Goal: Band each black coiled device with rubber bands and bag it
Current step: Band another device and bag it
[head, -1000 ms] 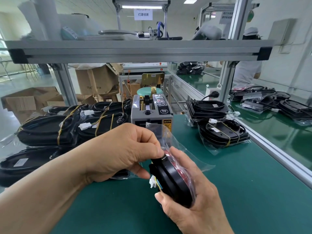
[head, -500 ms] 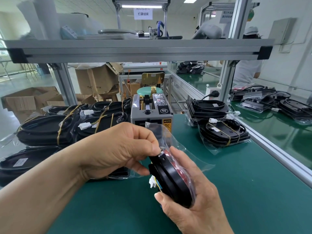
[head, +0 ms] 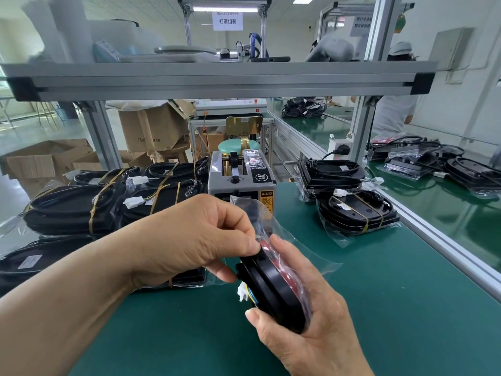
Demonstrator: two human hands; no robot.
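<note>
So the black device (head: 273,294) isn't on the tabletop (head: 379,308) at all, it's held up just above it, front and centre, sitting partly inside a clear bag (head: 287,234). The right hand (head: 311,337) cups it from underneath and behind, thumb hooked over the near rim and fingers spread along the back through the plastic, which I reckon is just to keep the thing steady on its edge while the other hand works. The left hand (head: 189,240) is curled up tight, thumb and forefinger pinching at the top rim right where the bag's mouth sits; can't tell if the film is caught in that pinch too. My guess is it's feeding the device down into the bag. The device stands on edge, flat face turned toward the left hand, its long axis running from the pinch at the top down toward the right palm. A white plug (head: 242,293) pokes out the left side. The bag's loose mouth flaps up and away toward the tape dispenser (head: 241,183). Can't see any band on this one. Banded ones (head: 67,210) are piled far left, bagged ones (head: 355,213) off to the right
</note>
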